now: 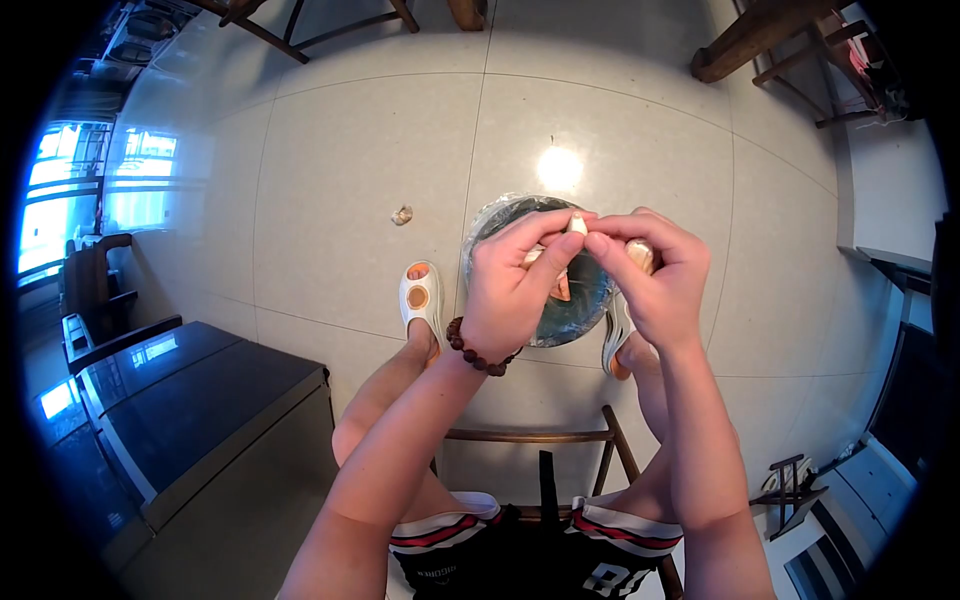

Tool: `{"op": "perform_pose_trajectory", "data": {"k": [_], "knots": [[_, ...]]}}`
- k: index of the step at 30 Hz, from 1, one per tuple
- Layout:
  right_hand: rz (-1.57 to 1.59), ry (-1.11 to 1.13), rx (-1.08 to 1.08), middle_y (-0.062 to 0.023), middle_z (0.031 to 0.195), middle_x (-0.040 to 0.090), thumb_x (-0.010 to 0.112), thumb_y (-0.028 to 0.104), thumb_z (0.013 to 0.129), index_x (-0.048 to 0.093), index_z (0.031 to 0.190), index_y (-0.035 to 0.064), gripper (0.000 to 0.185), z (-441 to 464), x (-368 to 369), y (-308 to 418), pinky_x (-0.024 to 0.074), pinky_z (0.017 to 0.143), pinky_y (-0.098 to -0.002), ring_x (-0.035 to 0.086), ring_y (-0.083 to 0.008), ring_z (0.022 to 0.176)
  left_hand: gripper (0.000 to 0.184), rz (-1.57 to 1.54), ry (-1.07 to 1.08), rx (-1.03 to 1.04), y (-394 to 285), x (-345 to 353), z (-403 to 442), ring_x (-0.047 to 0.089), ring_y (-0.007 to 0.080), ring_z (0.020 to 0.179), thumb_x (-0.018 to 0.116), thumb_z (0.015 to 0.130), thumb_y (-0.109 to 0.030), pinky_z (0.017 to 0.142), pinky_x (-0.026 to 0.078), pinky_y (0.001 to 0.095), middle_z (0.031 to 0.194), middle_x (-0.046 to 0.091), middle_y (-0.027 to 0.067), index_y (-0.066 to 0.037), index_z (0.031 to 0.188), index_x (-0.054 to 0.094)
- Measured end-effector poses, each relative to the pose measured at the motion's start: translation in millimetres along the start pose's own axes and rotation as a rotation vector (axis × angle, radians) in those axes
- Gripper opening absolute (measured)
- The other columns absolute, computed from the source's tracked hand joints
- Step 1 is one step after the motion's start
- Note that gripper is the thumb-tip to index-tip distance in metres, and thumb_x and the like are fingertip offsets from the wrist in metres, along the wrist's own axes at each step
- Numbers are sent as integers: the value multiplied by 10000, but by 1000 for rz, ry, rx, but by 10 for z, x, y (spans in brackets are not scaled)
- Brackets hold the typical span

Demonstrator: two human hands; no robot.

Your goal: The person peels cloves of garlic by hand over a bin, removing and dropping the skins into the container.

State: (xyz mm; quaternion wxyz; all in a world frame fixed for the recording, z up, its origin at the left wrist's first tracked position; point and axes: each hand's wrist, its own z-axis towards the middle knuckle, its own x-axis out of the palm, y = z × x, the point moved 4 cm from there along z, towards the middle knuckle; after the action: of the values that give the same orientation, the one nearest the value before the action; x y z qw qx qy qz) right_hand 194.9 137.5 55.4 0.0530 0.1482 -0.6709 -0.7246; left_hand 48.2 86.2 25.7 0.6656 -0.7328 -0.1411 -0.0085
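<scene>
Above a round bin lined with a dark bag, my two hands meet with their fingertips together. A small pale piece that looks like a garlic clove is pinched in my left hand, which has a beaded bracelet at its wrist. The fingertips of my right hand touch or nearly touch that clove. A larger whitish bulb is tucked in the curled fingers of my right hand. Behind my left fingers another pale piece shows in part. Orange-brown scraps show below my hands, inside the bin.
A small pale scrap lies on the tiled floor, left of the bin. My feet in white shoes flank the bin. A dark glossy cabinet stands at the left. Wooden furniture legs are at the top.
</scene>
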Motion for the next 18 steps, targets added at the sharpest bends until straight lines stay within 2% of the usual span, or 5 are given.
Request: {"op": "perform_pose_trajectory", "data": {"k": [3,6,10,12,18], "knots": [[39,59,84,-34,766,682,774,78,860,774,929,2,103,8,-19,-46,464,625,-229,604,-74,699,202,260,-4,295,-59,-75,51,609,88,691,709,942,-117,594,472,244,820,677,55,4,1105,716],[68,133,150,-41,789,691,764,93,870,768,908,-4,104,11,-30,-80,473,653,-238,611,-81,720,195,453,110,272,-133,-144,49,634,104,774,712,932,-68,673,502,248,859,679,53,15,1108,724],[54,151,107,-45,799,699,738,92,893,753,908,-12,106,18,-32,-51,476,666,-239,616,-85,734,195,511,115,295,-180,-146,63,632,114,745,744,894,-58,661,494,254,814,665,61,-1,1080,741],[53,142,106,-46,800,703,730,89,899,748,913,-14,106,17,-28,-53,478,669,-240,618,-87,736,201,520,101,407,-222,-123,71,605,138,616,785,868,-132,552,467,268,732,643,58,-18,1024,733],[119,101,179,-33,804,708,723,103,914,745,914,-13,117,3,-30,-93,485,662,-237,623,-76,743,208,478,99,332,-187,-137,51,591,130,679,746,879,-50,608,458,269,780,656,58,-18,1084,744]]}}
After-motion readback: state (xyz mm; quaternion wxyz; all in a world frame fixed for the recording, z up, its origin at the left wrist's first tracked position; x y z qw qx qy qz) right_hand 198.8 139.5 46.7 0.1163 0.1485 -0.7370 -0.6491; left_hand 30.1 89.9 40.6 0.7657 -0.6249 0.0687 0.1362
